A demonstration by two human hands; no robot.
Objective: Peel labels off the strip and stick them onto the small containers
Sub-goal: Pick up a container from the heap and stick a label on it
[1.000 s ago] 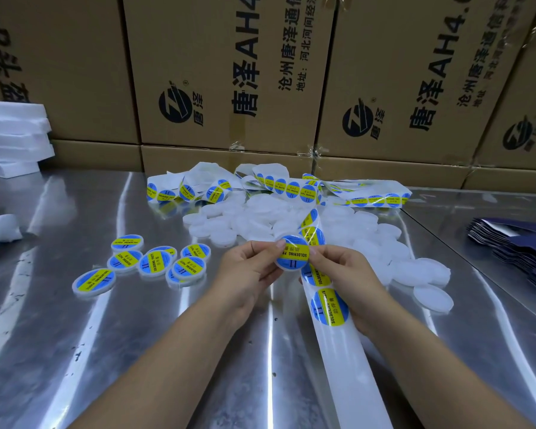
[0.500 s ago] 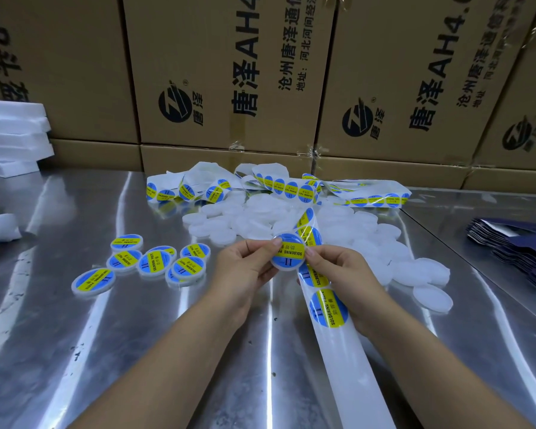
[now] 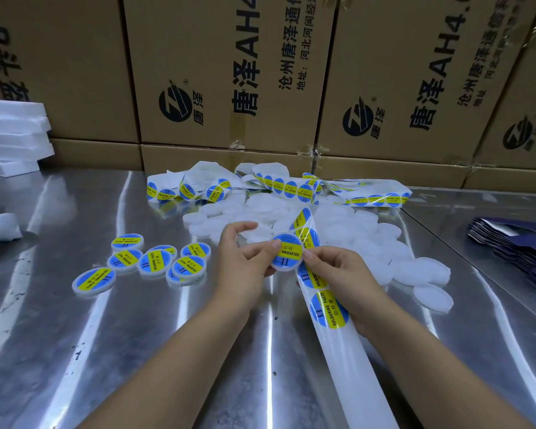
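The left hand and right hand are pinching the container by opposite edges, just beside the strip. The left forefinger is now lifting off its flat label, so labelling here is likely finishing.

Cardboard boxes, white foam sheets, dark blue folded cartons.

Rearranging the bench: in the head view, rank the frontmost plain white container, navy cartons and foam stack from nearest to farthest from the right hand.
From the right hand:
1. Frontmost plain white container, just right of it.
2. Navy cartons, far right.
3. Foam stack, far left, back.
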